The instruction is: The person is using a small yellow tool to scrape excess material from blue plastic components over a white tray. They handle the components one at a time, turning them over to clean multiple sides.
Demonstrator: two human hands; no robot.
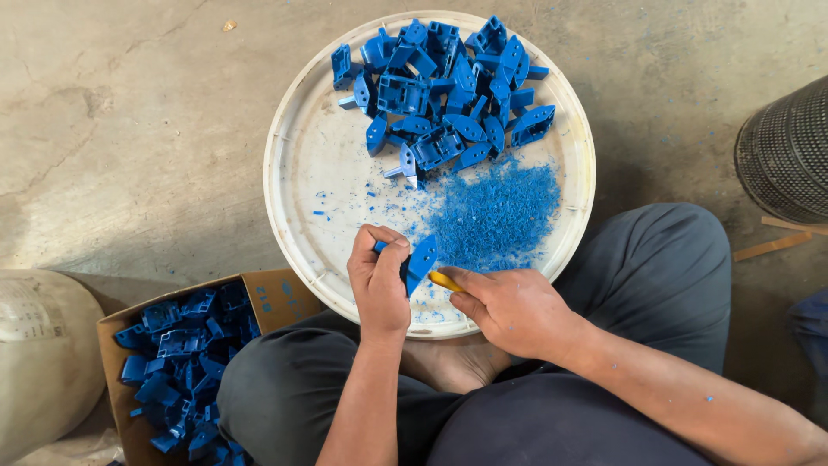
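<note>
Flanking the round tray (297, 129): cardboard box (276, 293), mesh bin (785, 151).

Round white plastic tray (297, 185): one
Brown cardboard box (276, 298): one
Loose blue moulded plastic parts (448, 86): dozens — too many to count
Black mesh cylinder (789, 151): one

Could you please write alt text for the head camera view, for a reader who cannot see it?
Seen from above, a seated person's left hand holds a blue plastic part while the right hand holds a yellow-handled tool against it, over a round white tray of blue parts and shavings. A cardboard box of similar parts sits at lower left.
</note>
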